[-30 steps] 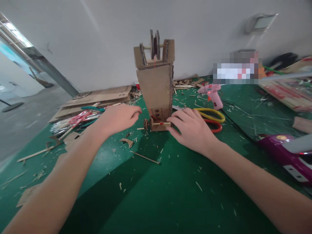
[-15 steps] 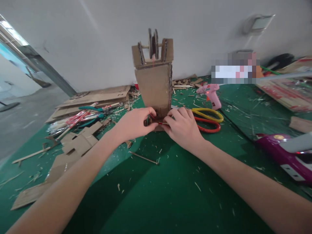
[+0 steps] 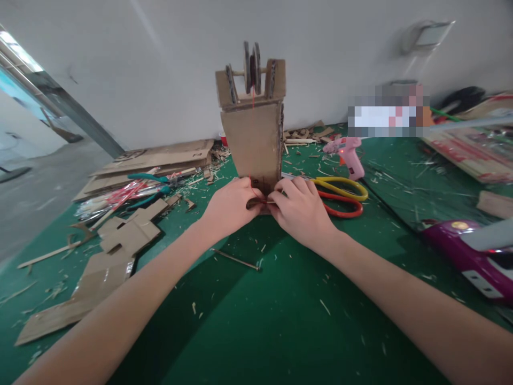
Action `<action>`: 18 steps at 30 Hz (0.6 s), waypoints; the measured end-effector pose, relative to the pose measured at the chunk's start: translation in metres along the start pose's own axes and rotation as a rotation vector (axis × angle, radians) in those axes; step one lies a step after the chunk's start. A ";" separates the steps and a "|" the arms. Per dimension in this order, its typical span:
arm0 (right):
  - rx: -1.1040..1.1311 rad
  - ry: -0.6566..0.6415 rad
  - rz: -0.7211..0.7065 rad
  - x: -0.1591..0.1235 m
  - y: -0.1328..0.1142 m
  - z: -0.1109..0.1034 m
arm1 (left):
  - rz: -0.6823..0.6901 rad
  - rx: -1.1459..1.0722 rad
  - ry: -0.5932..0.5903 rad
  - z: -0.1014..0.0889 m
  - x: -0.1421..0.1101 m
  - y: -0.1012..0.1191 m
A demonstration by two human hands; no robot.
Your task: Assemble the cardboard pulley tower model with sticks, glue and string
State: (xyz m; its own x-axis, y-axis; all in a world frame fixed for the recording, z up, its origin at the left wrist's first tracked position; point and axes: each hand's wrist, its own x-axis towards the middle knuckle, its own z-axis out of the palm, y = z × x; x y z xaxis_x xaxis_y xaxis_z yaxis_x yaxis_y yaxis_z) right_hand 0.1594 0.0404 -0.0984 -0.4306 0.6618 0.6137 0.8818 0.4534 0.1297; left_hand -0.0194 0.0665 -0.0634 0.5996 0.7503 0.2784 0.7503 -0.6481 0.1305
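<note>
In the middle a cardboard tower (image 3: 254, 139) stands upright, with a cardboard pulley wheel (image 3: 251, 67) on a stick between two uprights at its top. A red thread (image 3: 253, 101) runs down from the pulley over the tower's front. At the foot, the fingers of my left hand (image 3: 234, 206) are closed round a brown cardboard wheel (image 3: 254, 202). My right hand (image 3: 302, 211) pinches the right part of a thin wooden stick (image 3: 271, 202) there, its fingertips close to the left ones. The tower's base is mostly hidden behind both hands.
Yellow and red-handled scissors (image 3: 340, 206) lie beside my right hand. Behind them rests a pink glue gun (image 3: 347, 154). A purple device (image 3: 465, 251) is at right. Pliers (image 3: 150, 198), cardboard pieces (image 3: 104, 272) and a thin stick (image 3: 236, 259) lie on the green table (image 3: 288, 326).
My left hand has moved right from beside the tower to its foot and closed on the wheel. My right hand has stayed at the stick. The thread now shows along more of the tower's front.
</note>
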 end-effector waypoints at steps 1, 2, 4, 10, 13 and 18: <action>-0.002 0.000 0.001 0.000 0.000 0.000 | 0.005 -0.012 -0.003 0.000 0.000 0.000; -0.004 0.001 0.001 0.000 -0.001 0.000 | 0.009 -0.022 -0.004 0.000 0.000 -0.001; -0.009 0.004 0.002 0.000 -0.001 0.001 | 0.009 -0.035 -0.005 0.000 0.000 -0.001; 0.012 -0.010 0.000 -0.001 0.000 -0.001 | 0.020 0.014 0.051 0.004 0.002 0.002; 0.027 -0.024 0.011 -0.002 0.000 -0.004 | 0.005 0.036 0.053 0.006 0.003 0.002; 0.037 -0.040 0.019 -0.001 -0.001 -0.007 | -0.024 0.033 0.053 0.008 0.003 0.005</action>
State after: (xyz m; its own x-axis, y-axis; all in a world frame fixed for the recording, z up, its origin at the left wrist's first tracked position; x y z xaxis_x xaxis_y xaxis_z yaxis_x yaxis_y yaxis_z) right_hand 0.1603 0.0348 -0.0942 -0.4219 0.6937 0.5838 0.8824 0.4620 0.0888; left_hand -0.0117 0.0669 -0.0699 0.5663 0.7570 0.3259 0.7736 -0.6246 0.1067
